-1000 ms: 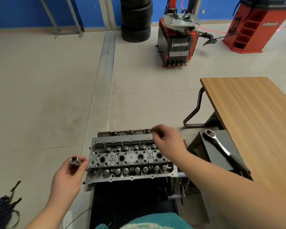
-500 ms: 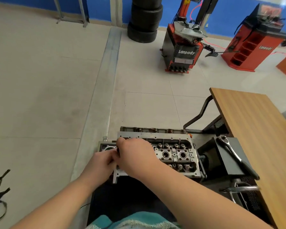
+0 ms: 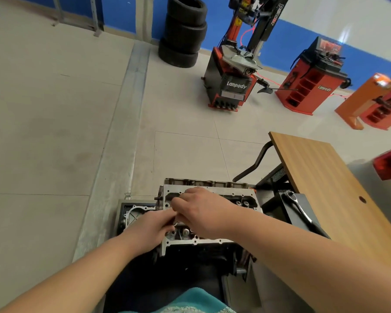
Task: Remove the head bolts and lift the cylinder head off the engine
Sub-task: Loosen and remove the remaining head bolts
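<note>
The grey aluminium cylinder head [image 3: 221, 191] sits on the dark engine stand just in front of me, valve gear facing up. My two hands meet over its left part. My left hand [image 3: 149, 229] comes in from the lower left, fingers pinched on a small shiny socket [image 3: 176, 223] that is mostly hidden. My right hand [image 3: 203, 211] reaches across from the right, and its curled fingers close on the same spot. The head bolts are hidden beneath my hands.
A ratchet wrench [image 3: 299, 207] lies on a dark grey box [image 3: 288, 215] right of the engine, beside a wooden table [image 3: 325, 177]. A flat engine cover [image 3: 133, 213] lies left of the head. Stacked tyres [image 3: 183, 32] and red workshop machines [image 3: 233, 86] stand across the tiled floor.
A second ago my left hand held the socket off to the left and my right hand hovered over the head's far edge. Both hands have since come together over the head's left part.
</note>
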Demonstrator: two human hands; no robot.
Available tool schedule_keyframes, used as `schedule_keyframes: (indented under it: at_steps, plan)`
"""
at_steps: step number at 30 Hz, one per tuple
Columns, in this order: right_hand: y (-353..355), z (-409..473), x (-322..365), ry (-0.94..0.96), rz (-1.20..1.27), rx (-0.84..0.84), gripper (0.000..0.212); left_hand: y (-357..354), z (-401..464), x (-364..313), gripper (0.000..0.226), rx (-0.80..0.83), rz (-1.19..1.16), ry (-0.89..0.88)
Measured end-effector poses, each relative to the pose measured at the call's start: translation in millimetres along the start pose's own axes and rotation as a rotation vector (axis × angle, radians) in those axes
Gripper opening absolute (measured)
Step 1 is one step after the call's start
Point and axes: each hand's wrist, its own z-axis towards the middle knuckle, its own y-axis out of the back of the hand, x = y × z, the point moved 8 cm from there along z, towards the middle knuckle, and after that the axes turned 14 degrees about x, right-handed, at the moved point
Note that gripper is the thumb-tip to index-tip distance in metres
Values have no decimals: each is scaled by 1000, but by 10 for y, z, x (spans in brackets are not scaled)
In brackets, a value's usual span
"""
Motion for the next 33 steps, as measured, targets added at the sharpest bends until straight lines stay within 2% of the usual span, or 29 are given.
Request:
schedule_keyframes:
  at_steps: [5, 8, 9, 11, 12, 14, 17, 20, 23, 25, 26, 27, 29, 31, 33]
  plan:
    - [46, 14, 55, 59, -98, 79, 25, 16, -112, -50, 12, -203, -22, -53]
    - [112, -8, 78, 62, -69, 71, 14, 16, -167, -75, 14, -297, -39, -60]
    - [128, -7, 59, -4, -34, 43, 17, 18, -180, -77, 15, -313, -44, -63]
    - [90, 11, -11, -218, -29, 37, 39, 8, -195, -81, 17, -317, -51, -53]
    - [40, 28, -34, -313, -57, 54, 43, -3, -196, -78, 17, -324, -58, -51]
    - [-90, 56, -74, -449, -12, 82, 35, -3, -175, -48, 16, -328, -81, -46]
    - [-213, 59, -121, -491, 102, 91, 25, 17, -67, 33, 28, -156, -130, -13]
    - [-182, 64, -122, -405, 75, 101, 24, 4, 28, 31, 50, 94, -91, -49]
    - [-100, 95, -102, -257, 75, 109, 21, 38, 71, 33, 45, 144, -69, -89]
    - [-56, 115, -57, -124, 38, 151, 9, 56, 67, 43, 41, 61, -79, -92]
    - [-29, 116, -35, -60, -4, 171, 12, 55, 44, 53, 43, -17, -104, -86]
    - [-7, 121, 3, 14, -48, 193, 24, 49, 5, 70, 43, -113, -141, -67]
    - [33, 110, 74, 107, -76, 198, 34, 10, -81, 109, 32, -290, -203, -14]
    - [36, 94, 99, 74, -48, 202, 37, -47, -112, 115, 24, -387, -165, 28]
    - [44, 93, 30, -92, 30, 177, 42, -58, -92, 82, 15, -400, -131, 31]
